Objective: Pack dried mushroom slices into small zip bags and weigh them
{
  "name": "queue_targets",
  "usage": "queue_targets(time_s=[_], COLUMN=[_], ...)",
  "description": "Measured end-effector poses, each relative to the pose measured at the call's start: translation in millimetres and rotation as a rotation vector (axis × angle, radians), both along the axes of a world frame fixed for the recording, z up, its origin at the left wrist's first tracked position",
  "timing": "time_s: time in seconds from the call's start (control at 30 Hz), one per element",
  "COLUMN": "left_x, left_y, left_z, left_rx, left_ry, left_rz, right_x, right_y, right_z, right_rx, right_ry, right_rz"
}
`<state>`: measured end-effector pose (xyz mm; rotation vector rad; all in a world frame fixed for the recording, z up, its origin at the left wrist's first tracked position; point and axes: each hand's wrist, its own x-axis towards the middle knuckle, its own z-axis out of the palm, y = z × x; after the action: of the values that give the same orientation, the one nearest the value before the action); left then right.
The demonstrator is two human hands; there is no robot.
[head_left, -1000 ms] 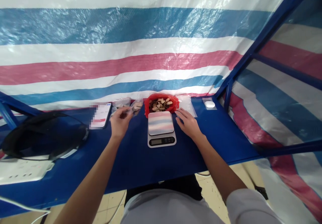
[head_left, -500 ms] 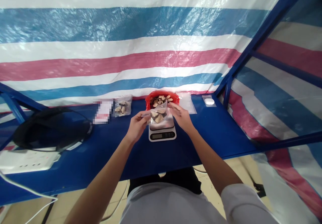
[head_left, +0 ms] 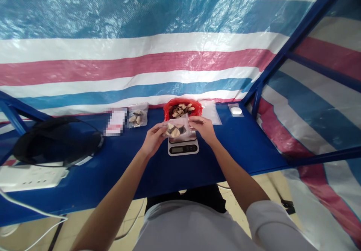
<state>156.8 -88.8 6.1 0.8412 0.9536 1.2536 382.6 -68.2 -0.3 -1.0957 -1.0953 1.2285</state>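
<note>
Between my hands, above the scale, is a clear plastic bag [head_left: 178, 128] with several pale, dark-edged dried slices inside. My left hand [head_left: 153, 139] is closed on the bag's left side. On its right edge, my right hand [head_left: 203, 127] pinches the plastic near the upper corner. Below the bag stands a white digital kitchen scale [head_left: 183, 149]; the bag and my hands hide much of its plate. Just behind it, a red plastic bag [head_left: 168, 107] lies open, full of loose dark and pale slices.
Left of the red bag lies another filled clear bag [head_left: 138, 115], beside a blurred card [head_left: 116, 121]. Flat clear bags [head_left: 211, 112] and a white round item [head_left: 236, 110] lie to the right. A black ring-shaped object [head_left: 56, 142] and a white power strip [head_left: 34, 177] occupy the left.
The bag has turned a little flatter and its slices have shifted inside. Both hands keep hold of it above the scale. The camera view has tilted slightly.
</note>
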Motion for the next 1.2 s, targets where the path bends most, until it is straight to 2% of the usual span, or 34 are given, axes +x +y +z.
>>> queue_targets(time_s=[0.1,0.23,0.33,0.47,0.53,0.7,0.83,1.0,1.2], left_x=[-13.2,-33.2,-37.7,-20.6,-6.7,18.5,21.8,18.9,14.4], left_y=[3.6,7.9,8.3,9.3,12.5,26.6,34.9,39.6,41.3], left_z=[-2.5,-1.1,6.0,18.2,23.0,29.0,31.4,35.3,34.6], left_rx=[0.034,0.122,0.226,0.407,0.454,0.404,0.359,0.306,0.283], left_ry=[0.163,0.531,0.779,0.966,0.989,0.957,1.025,1.077,1.084], left_rz=[0.039,0.169,0.247,0.182,0.126,-0.071,-0.082,-0.114,-0.11], right_x=[-1.6,-4.4,-7.7,-14.2,-18.0,-24.8,-27.0,-32.9,-37.2], right_y=[4.8,11.8,16.0,19.7,20.5,19.5,17.1,18.0,20.0], right_z=[-0.9,-3.1,-4.4,-2.6,0.1,8.0,12.4,12.4,7.5], right_rx=[-0.035,-0.063,-0.066,-0.016,0.034,0.061,0.032,-0.057,-0.266], right_ry=[-0.013,-0.026,-0.042,-0.133,-0.18,-0.208,-0.151,-0.063,-0.032], right_rz=[0.001,0.007,0.011,0.007,0.018,0.067,0.096,0.113,0.081])
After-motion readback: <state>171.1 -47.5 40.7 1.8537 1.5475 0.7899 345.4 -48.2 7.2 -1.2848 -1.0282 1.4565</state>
